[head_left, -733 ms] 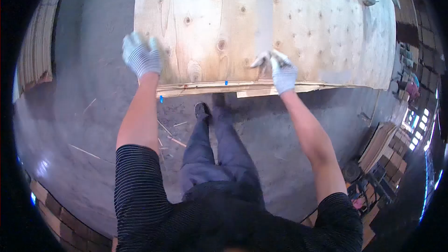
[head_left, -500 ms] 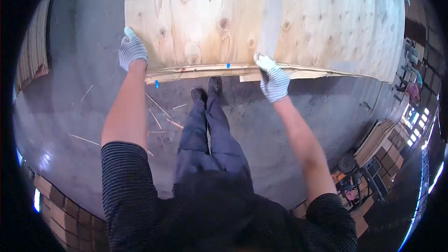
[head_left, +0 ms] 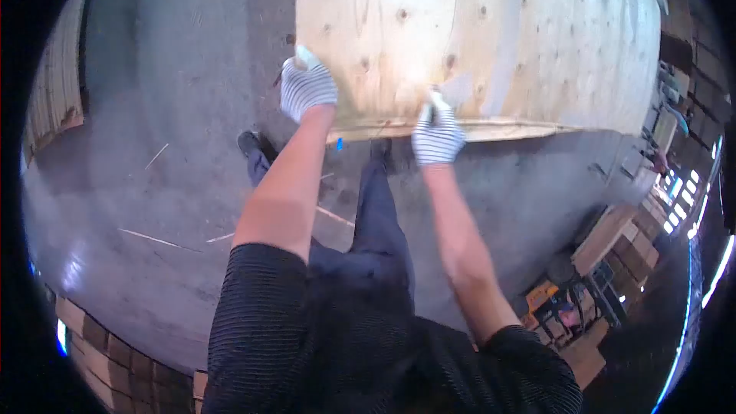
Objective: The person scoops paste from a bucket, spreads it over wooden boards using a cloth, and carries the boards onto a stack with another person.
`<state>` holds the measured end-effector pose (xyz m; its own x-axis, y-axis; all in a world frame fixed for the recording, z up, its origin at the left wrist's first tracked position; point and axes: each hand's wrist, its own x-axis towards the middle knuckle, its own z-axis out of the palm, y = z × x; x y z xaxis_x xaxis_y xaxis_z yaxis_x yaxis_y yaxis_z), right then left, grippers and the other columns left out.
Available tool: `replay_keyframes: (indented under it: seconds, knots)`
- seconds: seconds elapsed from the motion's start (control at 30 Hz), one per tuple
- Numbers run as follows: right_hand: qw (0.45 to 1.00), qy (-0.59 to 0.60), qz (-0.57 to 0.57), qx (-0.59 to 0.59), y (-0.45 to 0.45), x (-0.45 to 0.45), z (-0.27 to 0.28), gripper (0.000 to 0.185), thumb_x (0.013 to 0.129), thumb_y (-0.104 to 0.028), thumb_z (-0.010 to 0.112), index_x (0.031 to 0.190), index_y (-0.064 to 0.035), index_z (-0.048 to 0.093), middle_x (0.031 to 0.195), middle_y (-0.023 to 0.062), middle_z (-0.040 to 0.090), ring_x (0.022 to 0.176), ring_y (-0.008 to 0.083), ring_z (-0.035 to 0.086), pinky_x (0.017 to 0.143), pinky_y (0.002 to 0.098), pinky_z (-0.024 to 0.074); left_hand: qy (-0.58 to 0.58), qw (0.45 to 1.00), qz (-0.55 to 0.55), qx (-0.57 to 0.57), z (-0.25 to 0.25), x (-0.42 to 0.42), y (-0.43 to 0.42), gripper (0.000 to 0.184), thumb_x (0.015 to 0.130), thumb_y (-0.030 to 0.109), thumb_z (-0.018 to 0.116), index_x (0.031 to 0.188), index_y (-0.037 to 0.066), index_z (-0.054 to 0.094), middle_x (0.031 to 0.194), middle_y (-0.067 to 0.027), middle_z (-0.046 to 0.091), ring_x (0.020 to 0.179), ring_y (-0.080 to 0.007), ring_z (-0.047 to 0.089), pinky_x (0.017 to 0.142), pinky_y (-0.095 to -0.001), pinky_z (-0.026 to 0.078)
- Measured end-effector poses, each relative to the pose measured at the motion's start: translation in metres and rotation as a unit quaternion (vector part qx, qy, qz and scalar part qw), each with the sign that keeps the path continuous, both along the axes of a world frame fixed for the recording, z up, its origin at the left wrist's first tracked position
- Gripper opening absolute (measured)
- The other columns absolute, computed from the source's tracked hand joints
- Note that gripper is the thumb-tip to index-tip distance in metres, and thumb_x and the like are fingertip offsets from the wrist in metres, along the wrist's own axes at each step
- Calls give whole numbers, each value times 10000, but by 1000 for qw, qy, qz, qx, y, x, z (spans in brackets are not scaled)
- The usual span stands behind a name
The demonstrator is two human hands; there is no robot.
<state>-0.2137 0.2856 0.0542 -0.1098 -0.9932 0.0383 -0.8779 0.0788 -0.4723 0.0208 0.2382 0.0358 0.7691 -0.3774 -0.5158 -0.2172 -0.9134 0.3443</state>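
Observation:
A broad, pale plywood sheet [head_left: 406,38] with several dark knots spreads out before me on thin layered sheets. At its near left corner, my left hand [head_left: 308,90], in a striped knit glove, is closed around the edge with the thumb on top. My right hand [head_left: 438,136], gloved the same way, grips the near edge farther right, thumb over the surface. The undersides of the fingers are hidden on both hands. A small blue mark [head_left: 340,144] shows on the layered edge below, between the hands.
Thin wood strips [head_left: 159,239] lie on the grey concrete floor [head_left: 184,192] around my feet. Stacked sheets [head_left: 57,77] stand at far left. Cardboard-coloured stacks [head_left: 115,345] are behind left. A wheeled machine with orange parts [head_left: 543,295] and more boards [head_left: 602,238] stand behind right.
The sheet's near left corner appears farther right in view, with my left hand still at it. My hands are closer together. My left foot has stepped out to the left.

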Motion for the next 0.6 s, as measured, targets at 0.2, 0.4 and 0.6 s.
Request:
replay_keyframes:
  seconds: [0.2, 0.4, 0.6]
  knots:
    - [972, -206, 12, 110, 67, 148, 6, 414, 861, -40, 710, 1275, -63, 710, 1279, 135, 731, 1160, 276, 714, 1013, 361, 550, 171, 913, -351, -122, -65, 85, 62, 547, 1088, 447, 343, 1309, 15, 594, 1344, -275, 610, 1275, -427, 583, 1065, -526, 471]
    - [965, -108, 0, 240, 102, 161, 82, 326, 964, -153, 656, 1277, -78, 713, 1204, 83, 756, 1079, 203, 719, 965, 368, 565, 418, 879, -225, -40, -28, 236, 205, 592, 1102, 440, 326, 1427, 3, 559, 1487, -256, 547, 1411, -348, 509, 1185, -442, 384]
    - [643, -668, -248, 281, 94, 311, 181, 260, 935, -78, 722, 1186, -25, 686, 1142, 49, 726, 1009, 194, 708, 858, 375, 615, 745, 661, 62, -67, 78, 276, 146, 915, 1031, 747, 279, 1474, -18, 515, 1440, -174, 613, 1336, -323, 568, 1172, -470, 396]
